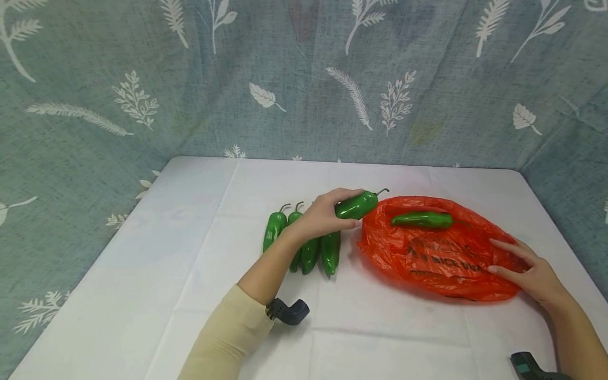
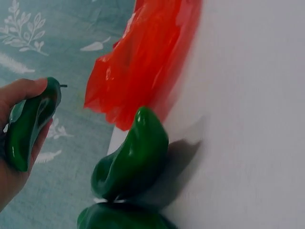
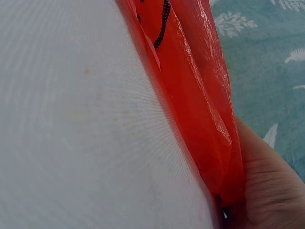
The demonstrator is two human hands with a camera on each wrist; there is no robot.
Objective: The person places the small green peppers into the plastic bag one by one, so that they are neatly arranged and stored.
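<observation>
My left hand [image 1: 328, 214] grips a glossy green pepper [image 1: 357, 205], its curved stem pointing right toward the bag; fingers and thumb also wrap it in the left wrist view. Below that hand several more green peppers [image 1: 330, 252] lie side by side, partly covered by the hand and forearm. A crinkled red plastic bag [image 1: 446, 282] with dark print lies to the right, and one green pepper [image 1: 421, 219] rests on it. At the bag's right end is my right hand [image 1: 537, 272], thumb and a finger extended over the plastic. The bag hides its fingertips in the right wrist view.
A white cloth-covered table [image 1: 380, 338] carries everything. Green-blue fabric [image 1: 294, 116] with white leaf prints hangs behind it and at both sides. Dark wrist-worn devices [image 1: 290, 312] show on both arms, low over the table.
</observation>
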